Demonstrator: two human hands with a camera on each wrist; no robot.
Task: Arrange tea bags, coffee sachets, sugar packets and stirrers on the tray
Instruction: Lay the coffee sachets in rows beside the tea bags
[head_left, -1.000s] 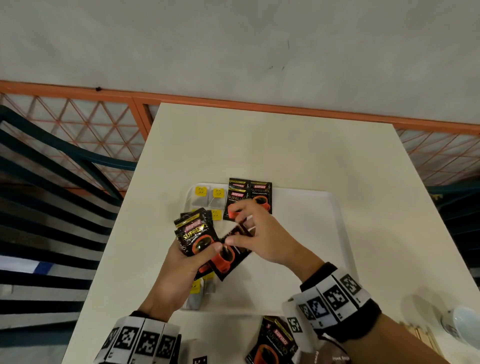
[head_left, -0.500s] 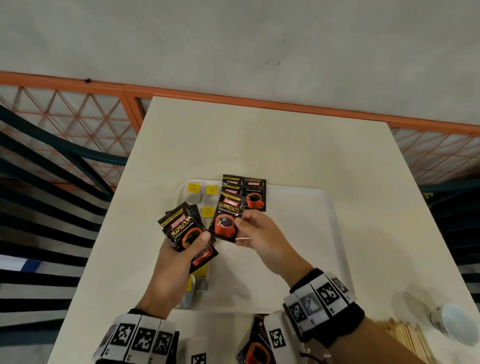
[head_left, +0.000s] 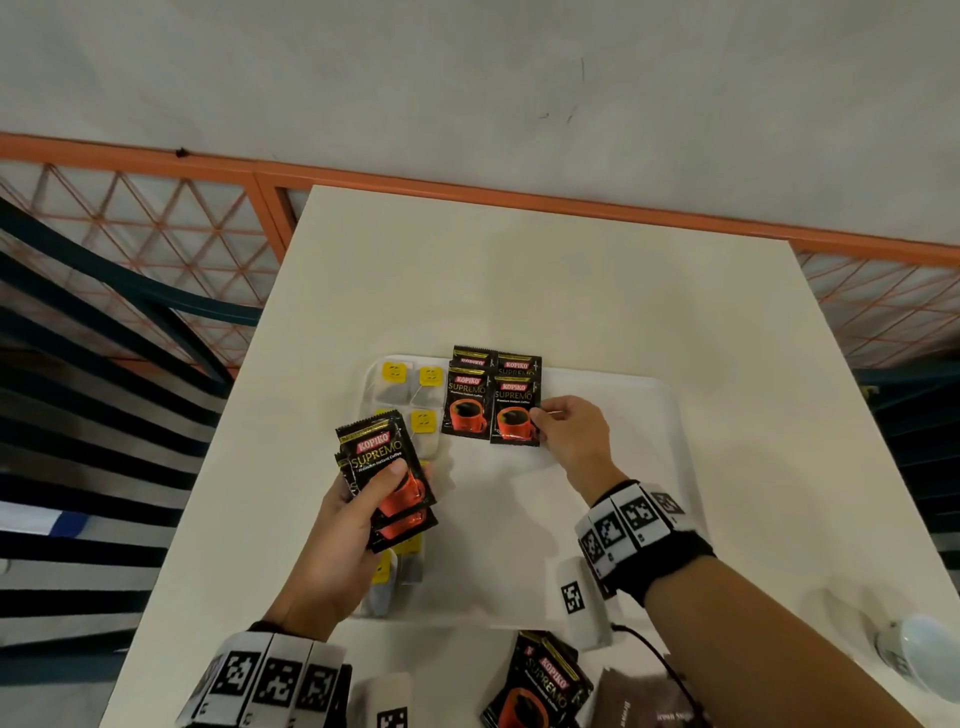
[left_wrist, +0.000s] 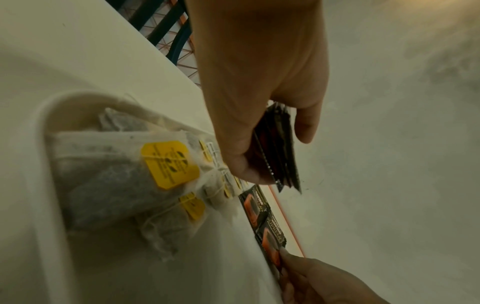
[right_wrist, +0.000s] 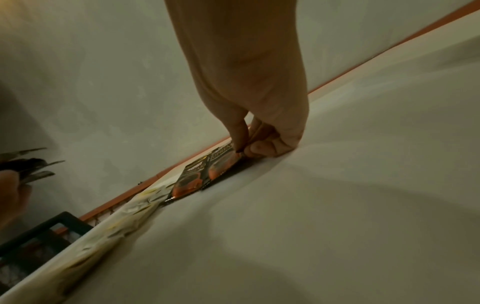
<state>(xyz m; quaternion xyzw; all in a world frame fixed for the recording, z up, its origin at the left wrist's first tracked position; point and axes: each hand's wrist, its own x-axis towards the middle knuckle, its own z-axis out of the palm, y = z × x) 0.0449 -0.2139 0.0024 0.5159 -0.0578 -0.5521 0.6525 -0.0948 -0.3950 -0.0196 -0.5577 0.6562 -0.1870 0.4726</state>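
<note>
A white tray (head_left: 623, 467) lies on the cream table. Tea bags (head_left: 410, 384) with yellow tags line its left side, seen close in the left wrist view (left_wrist: 124, 174). Black coffee sachets (head_left: 465, 405) lie in overlapping rows at the tray's far edge. My right hand (head_left: 563, 431) pinches the right edge of the nearest sachet (head_left: 514, 413), which lies flat on the tray (right_wrist: 221, 164). My left hand (head_left: 358, 514) grips a small stack of coffee sachets (head_left: 387, 478) above the tray's left side, thumb on top (left_wrist: 278, 152).
More coffee sachets (head_left: 540, 686) and a brown packet (head_left: 644, 701) lie on the table in front of the tray. A white cup (head_left: 919, 654) stands at the near right. An orange lattice railing (head_left: 156, 234) and dark chair bars border the left.
My right hand took one sachet from near the left hand's stack, carried it to the far edge and laid it beside the other sachets. The left hand kept its stack.
</note>
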